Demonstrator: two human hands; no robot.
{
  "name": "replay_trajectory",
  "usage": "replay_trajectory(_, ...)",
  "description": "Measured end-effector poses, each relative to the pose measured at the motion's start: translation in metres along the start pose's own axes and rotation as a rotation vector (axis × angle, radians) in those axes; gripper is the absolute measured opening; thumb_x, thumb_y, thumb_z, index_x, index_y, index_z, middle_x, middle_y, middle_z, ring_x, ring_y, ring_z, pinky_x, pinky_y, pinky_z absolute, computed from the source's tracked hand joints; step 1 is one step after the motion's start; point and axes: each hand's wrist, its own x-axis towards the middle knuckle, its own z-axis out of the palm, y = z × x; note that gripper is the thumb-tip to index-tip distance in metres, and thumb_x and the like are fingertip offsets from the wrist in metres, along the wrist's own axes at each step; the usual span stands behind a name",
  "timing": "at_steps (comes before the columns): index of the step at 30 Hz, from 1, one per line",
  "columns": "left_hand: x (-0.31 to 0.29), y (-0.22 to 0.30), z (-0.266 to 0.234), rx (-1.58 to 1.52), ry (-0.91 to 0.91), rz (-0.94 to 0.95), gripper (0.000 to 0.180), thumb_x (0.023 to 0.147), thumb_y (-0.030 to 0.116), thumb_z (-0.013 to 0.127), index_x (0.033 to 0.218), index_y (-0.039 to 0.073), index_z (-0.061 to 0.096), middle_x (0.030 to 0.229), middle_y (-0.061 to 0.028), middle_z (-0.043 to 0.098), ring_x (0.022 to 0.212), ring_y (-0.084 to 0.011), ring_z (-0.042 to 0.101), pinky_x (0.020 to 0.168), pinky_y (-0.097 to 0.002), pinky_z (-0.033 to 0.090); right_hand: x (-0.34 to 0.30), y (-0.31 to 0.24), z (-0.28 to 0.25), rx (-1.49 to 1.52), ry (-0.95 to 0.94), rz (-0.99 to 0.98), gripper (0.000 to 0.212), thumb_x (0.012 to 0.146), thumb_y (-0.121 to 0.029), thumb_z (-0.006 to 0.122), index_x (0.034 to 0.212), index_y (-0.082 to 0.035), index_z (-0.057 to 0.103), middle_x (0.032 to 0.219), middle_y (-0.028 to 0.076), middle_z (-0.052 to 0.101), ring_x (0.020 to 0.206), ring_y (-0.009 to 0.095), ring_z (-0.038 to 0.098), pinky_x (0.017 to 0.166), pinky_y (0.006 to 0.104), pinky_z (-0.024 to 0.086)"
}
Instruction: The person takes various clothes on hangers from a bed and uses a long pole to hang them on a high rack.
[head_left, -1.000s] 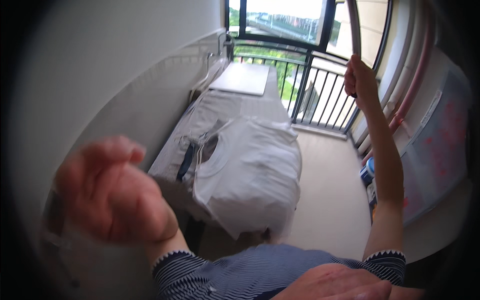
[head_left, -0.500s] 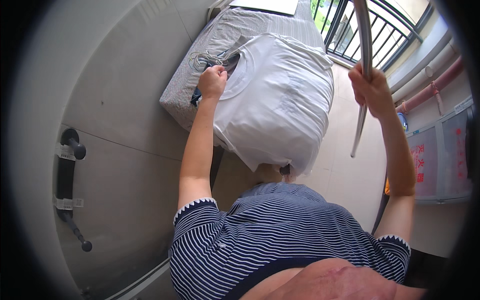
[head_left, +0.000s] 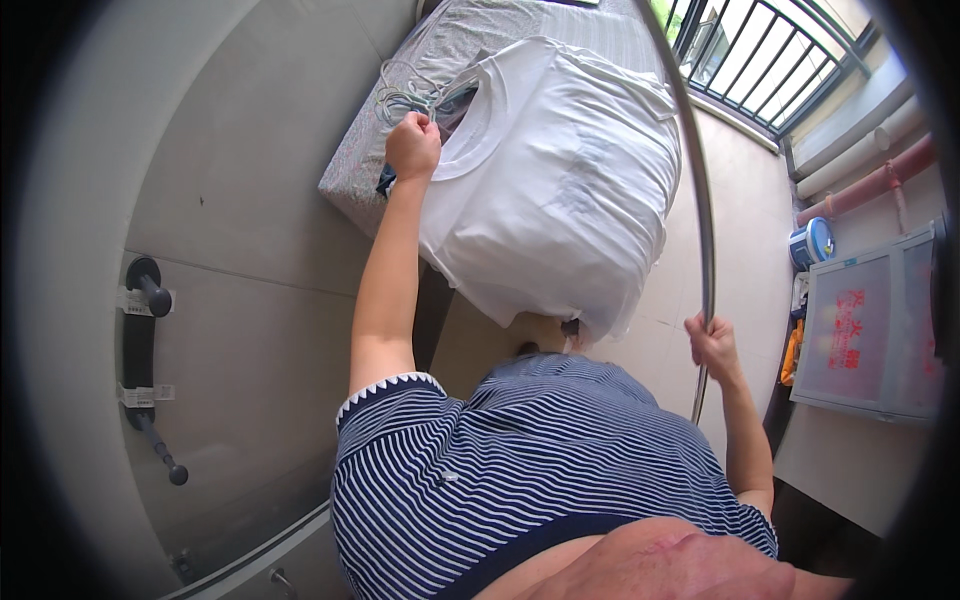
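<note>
My left hand (head_left: pixel 412 146) is closed at the neckline of a white T-shirt (head_left: pixel 560 190). Thin pale wire loops (head_left: pixel 396 88), which look like clothes-hanger hooks, stick out above that fist. Dark cloth shows inside the collar and under my wrist. The shirt spreads out wide to the right of the hand, with a dark print and many creases. Lower right, my right hand (head_left: pixel 713 345) is wrapped round a long metal pole (head_left: pixel 698 180). The pole slants up past the shirt's right side and leaves the view at the top.
Behind the shirt stands something covered with patterned cloth (head_left: pixel 350 165). A barred railing (head_left: pixel 765 60) is at the far right. Pipes (head_left: pixel 870 195), a blue-and-white bucket (head_left: pixel 812 243) and a grey cabinet with red lettering (head_left: pixel 865 330) line the right wall. A dark handle (head_left: pixel 140 345) sits on the left panel.
My right hand has come down and toward me with the pole, whose upper part now reaches beyond the top edge. My left hand has shifted slightly up and left.
</note>
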Motion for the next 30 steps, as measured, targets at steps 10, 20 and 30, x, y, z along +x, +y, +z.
replay_trajectory(10,-0.019,0.140,-0.059,-0.307,0.040,0.278,0.010,0.072,0.012,0.062,0.079,0.004,0.062,0.060,-0.0090,0.060,0.053,-0.0204,0.059,0.052,-0.0299,0.045,-0.032,0.066,-0.015,-0.045,-0.081,0.068,0.032,0.081,-0.021,0.062,0.058,-0.008,0.044,0.050,-0.008,0.037,0.043,0.002,0.032,0.037,0.0199,0.025)
replay_trajectory(20,-0.033,0.234,-0.094,-0.363,0.056,0.428,0.011,0.072,0.011,0.061,0.078,0.002,0.063,0.059,-0.0082,0.060,0.051,-0.0155,0.057,0.051,-0.0265,0.045,-0.040,0.075,-0.066,0.010,-0.137,0.010,0.029,0.081,-0.021,0.062,0.060,-0.008,0.047,0.049,-0.008,0.038,0.041,0.001,0.033,0.036,0.0196,0.025)
replay_trajectory(30,-0.051,0.295,-0.110,-0.426,-0.021,0.447,0.012,0.073,0.009,0.061,0.080,-0.001,0.062,0.057,-0.0039,0.058,0.051,-0.0073,0.051,0.050,-0.0214,0.042,-0.049,0.089,-0.097,0.096,-0.195,-0.008,0.027,0.080,-0.023,0.063,0.062,-0.007,0.050,0.048,-0.007,0.041,0.038,0.002,0.036,0.033,0.0190,0.028)
